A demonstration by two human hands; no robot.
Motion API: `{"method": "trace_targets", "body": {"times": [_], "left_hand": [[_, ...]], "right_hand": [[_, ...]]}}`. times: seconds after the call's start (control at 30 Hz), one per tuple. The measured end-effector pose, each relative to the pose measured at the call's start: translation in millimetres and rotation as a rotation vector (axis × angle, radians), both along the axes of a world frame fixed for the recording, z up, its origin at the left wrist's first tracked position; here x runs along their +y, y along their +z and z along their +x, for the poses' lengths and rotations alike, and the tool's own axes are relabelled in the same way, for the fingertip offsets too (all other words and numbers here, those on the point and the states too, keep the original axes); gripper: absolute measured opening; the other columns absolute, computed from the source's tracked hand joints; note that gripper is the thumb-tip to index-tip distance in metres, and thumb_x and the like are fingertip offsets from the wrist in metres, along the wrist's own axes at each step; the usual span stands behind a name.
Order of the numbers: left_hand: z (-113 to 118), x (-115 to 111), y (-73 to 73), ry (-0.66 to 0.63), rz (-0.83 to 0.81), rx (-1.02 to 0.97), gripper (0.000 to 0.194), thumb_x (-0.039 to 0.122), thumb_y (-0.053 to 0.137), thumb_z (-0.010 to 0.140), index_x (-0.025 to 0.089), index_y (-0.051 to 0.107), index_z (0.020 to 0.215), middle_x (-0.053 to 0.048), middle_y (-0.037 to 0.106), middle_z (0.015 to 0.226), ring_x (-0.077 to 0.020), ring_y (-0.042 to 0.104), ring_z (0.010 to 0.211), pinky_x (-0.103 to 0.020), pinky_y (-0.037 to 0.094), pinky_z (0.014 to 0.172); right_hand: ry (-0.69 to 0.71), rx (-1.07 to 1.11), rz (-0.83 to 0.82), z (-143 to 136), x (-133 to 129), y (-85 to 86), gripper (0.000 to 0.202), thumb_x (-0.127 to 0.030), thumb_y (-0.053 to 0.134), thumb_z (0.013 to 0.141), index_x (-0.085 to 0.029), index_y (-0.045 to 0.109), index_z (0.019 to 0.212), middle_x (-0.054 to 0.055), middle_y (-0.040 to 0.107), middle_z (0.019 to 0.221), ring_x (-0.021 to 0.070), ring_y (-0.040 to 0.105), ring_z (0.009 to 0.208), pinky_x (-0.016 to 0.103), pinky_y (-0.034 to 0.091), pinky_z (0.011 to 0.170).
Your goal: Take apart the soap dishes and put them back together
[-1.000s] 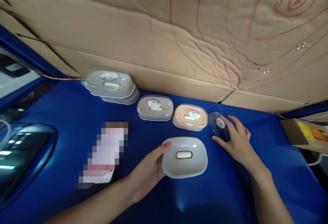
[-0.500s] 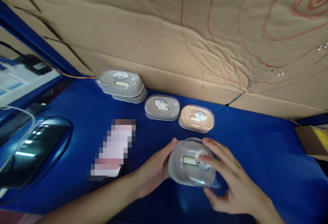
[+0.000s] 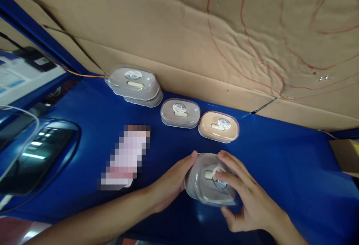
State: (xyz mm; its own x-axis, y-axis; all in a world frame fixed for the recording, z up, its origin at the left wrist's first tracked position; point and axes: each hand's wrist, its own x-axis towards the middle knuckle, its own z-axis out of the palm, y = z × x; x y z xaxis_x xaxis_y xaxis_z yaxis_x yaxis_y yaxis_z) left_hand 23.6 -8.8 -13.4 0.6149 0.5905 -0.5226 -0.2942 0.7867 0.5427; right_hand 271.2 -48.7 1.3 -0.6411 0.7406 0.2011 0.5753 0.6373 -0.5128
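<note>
A grey oval box (image 3: 190,192) with a clear plastic lid (image 3: 206,161) is between my two hands near the front of the table. My left hand (image 3: 169,185) grips the left end, its thumb along the upper edge. On the right, my right hand (image 3: 252,202) holds the lid, with fingers over the top and the thumb at the lower corner. One finger lies on the round label (image 3: 221,183), beside a cream oval piece (image 3: 209,174). The lid looks slightly offset to the right; whether it is seated I cannot tell.
Behind stand a peach lidded box (image 3: 213,121), a grey lidded box (image 3: 171,116) and a stack of grey boxes (image 3: 120,82). A pixelated phone-like object (image 3: 126,159) lies left on the blue table (image 3: 280,155). Farther left are a dark tablet (image 3: 42,163) and cables; cardboard (image 3: 168,32) rises behind.
The lid in my right hand has shifted and turned slightly, so it sits more squarely over the box. My left hand keeps its grip. The camera view has moved a little.
</note>
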Motion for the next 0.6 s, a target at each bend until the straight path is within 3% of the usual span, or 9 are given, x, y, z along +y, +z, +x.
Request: {"method": "trace_targets", "body": {"times": [0.17,0.3,0.5,0.6], "left_hand": [[0.4,-1.3,3.0,-0.034,-0.007,-0.044,0.066,0.074,0.055,0.096,0.018,0.077,0.122,-0.009,0.083,0.112,-0.0287,0.072,0.114,-0.039,0.048,0.105],[-0.1,-0.4,4.2,0.010,-0.047,-0.040,0.066,0.074,0.055,0.095,0.019,0.076,0.125,-0.008,0.081,0.119,-0.0288,0.070,0.119,-0.039,0.047,0.107],[-1.7,1.0,1.1,-0.012,0.000,-0.042,0.064,0.074,0.054,0.097,0.021,0.074,0.127,-0.008,0.080,0.120,-0.0285,0.070,0.119,-0.041,0.047,0.108],[-3.1,3.2,1.8,-0.066,0.115,0.003,0.065,0.075,0.052,0.097,0.020,0.073,0.127,-0.009,0.080,0.115,-0.0270,0.071,0.113,-0.041,0.050,0.104]], "right_hand": [[0.047,0.034,0.180,1.6,2.5,-12.4,0.079,-0.046,0.069,0.090,-0.024,0.038,0.159,0.012,0.017,0.175,0.0375,0.034,0.155,0.056,0.045,0.120],[0.027,0.000,0.166,0.9,4.4,-16.9,0.087,-0.064,0.071,0.092,-0.026,0.036,0.162,0.011,0.015,0.176,0.0363,0.031,0.157,0.053,0.044,0.121],[-0.046,0.034,0.052,-2.8,1.8,-11.2,0.079,-0.048,0.082,0.087,-0.028,0.045,0.155,0.010,0.020,0.174,0.0358,0.039,0.154,0.047,0.052,0.116],[-0.044,0.053,0.073,5.0,0.2,-7.1,0.082,-0.044,0.085,0.083,-0.028,0.047,0.153,0.013,0.029,0.170,0.0372,0.044,0.151,0.048,0.055,0.112]]}}
